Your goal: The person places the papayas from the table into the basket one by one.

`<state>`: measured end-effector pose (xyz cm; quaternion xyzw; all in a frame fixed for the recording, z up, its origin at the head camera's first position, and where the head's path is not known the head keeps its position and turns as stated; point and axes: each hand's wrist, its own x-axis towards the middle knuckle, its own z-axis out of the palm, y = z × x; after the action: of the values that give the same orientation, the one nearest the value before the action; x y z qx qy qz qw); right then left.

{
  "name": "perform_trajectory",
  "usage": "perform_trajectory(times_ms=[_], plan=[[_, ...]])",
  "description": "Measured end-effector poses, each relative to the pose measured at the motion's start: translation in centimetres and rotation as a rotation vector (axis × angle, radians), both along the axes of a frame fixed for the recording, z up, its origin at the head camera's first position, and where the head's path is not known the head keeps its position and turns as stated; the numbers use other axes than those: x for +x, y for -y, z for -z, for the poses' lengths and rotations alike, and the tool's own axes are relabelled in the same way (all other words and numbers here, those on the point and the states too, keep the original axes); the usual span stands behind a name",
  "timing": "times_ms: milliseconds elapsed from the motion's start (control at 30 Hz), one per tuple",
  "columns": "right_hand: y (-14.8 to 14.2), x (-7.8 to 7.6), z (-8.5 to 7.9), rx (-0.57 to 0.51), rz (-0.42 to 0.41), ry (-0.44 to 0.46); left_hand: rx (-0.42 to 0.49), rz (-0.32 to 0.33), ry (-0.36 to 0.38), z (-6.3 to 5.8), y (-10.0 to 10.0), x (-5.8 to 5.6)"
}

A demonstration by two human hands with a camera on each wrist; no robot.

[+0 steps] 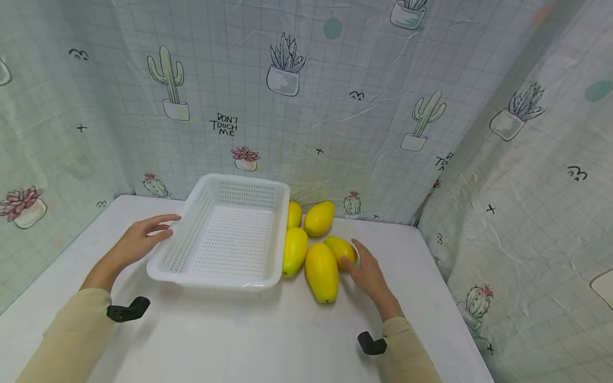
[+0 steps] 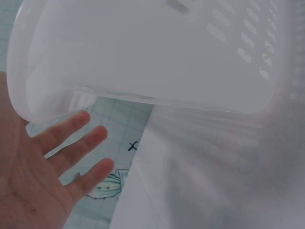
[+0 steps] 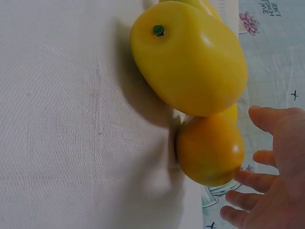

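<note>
A white plastic basket point(image 1: 230, 242) with slotted walls stands on the table, its inside bare. At its left rim is my left hand point(image 1: 141, 239); in the left wrist view that hand's fingers point(image 2: 78, 145) spread straight beside the basket wall point(image 2: 143, 57), with the thumb hidden. Several yellow mangoes lie right of the basket. My right hand point(image 1: 369, 271) is around the right side of the rightmost mango point(image 1: 341, 251), fingers spread and loosely bent. In the right wrist view this mango point(image 3: 209, 150) sits below a larger one point(image 3: 190, 62) with a green stem end.
A long mango point(image 1: 322, 272) lies left of the one by my right hand. Others, a greenish-tipped mango point(image 1: 295, 251) and a mango point(image 1: 319, 218) behind, sit close to the basket's right wall. A cactus-print curtain point(image 1: 306, 117) hangs behind the white table point(image 1: 230, 340).
</note>
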<state>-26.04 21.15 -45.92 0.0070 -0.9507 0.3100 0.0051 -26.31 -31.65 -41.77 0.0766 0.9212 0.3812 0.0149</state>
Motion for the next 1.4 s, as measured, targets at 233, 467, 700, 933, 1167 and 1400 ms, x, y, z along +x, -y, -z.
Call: perform_trajectory(times_ms=[233,467,700,933,1167,1400], plan=[[0.1,0.0,0.1,-0.012,0.012,0.015,-0.014,0.011,0.003,0.5,0.2,-0.4],[0.0,-0.2,0.2,-0.012,0.017,0.017,0.054,0.020,0.050,1.0,0.6,-0.8],[0.0,-0.2,0.2,-0.022,0.027,0.022,0.141,0.048,0.138,1.4,0.9,-0.8],[-0.1,-0.3,0.1,-0.024,0.019,0.008,0.180,0.076,0.140,1.6,1.2,-0.9],[-0.1,-0.5,0.2,-0.032,0.020,0.004,0.229,0.079,0.147,2.3,1.5,-1.4],[0.0,-0.7,0.5,-0.037,0.019,0.011,0.278,0.063,0.162,2.9,1.7,-1.2]])
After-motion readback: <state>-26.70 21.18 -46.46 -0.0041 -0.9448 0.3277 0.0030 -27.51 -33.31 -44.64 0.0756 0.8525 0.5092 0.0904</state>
